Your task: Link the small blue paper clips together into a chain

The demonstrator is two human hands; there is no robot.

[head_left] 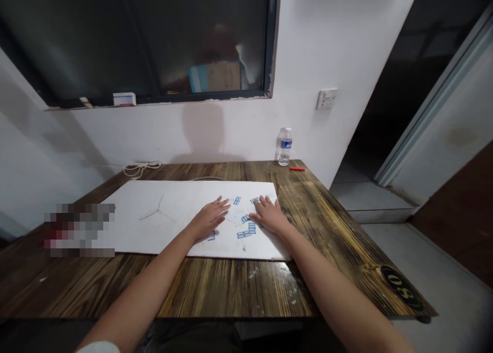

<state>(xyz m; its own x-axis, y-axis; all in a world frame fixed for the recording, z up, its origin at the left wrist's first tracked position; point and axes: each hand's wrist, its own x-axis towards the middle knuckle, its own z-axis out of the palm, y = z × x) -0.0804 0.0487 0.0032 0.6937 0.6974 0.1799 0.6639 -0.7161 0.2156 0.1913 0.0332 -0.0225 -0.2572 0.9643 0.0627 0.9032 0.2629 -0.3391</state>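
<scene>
A large white board (134,235) lies flat on the wooden table, with a three-armed line drawing (157,210) on its left half. Small blue-outlined rectangular pieces (244,234) are scattered over its right part; whether they are loose or drawn I cannot tell. My left hand (210,218) rests palm down on the board, fingers spread, partly covering a blue-marked piece (211,235). To its right, my right hand (269,214) lies flat with fingers spread over the right edge of the cluster, hiding some of it. Neither hand visibly holds anything.
At the table's back right stand a water bottle (285,146) and a red pen-like stick (297,169). A white cord (141,167) is coiled at the back left. A small box (124,99) sits on the window ledge. Something blurred out (80,230) lies at left.
</scene>
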